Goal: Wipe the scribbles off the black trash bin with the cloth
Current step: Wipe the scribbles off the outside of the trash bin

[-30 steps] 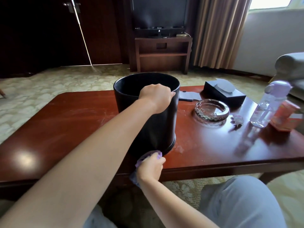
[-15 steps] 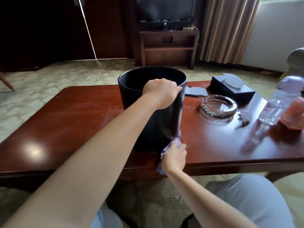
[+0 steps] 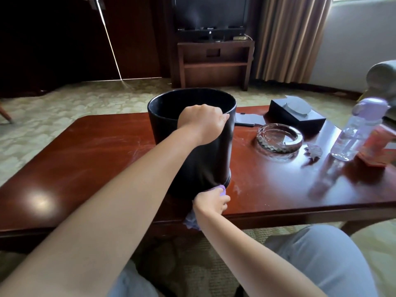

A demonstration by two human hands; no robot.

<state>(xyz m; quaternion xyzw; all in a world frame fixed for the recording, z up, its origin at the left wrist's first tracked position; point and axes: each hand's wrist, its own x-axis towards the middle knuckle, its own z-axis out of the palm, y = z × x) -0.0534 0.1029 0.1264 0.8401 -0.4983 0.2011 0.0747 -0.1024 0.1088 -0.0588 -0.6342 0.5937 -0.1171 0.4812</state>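
Polished red-brown coffee table [image 3: 85, 168] carries the black trash bin [image 3: 210, 159], standing upright near your edge. Your left hand [image 3: 203, 123] curls over the bin's near rim and grips it. Your right hand [image 3: 212, 200] clutches the purple cloth [image 3: 221, 188], pressing it against the bin's lower wall just above the base. Right of the bin sits a glass ashtray [image 3: 278, 139].

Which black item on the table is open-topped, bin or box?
The black trash bin, a tall round cylinder with an open mouth, gripped at the rim by the left hand. The black box is low, flat and closed.
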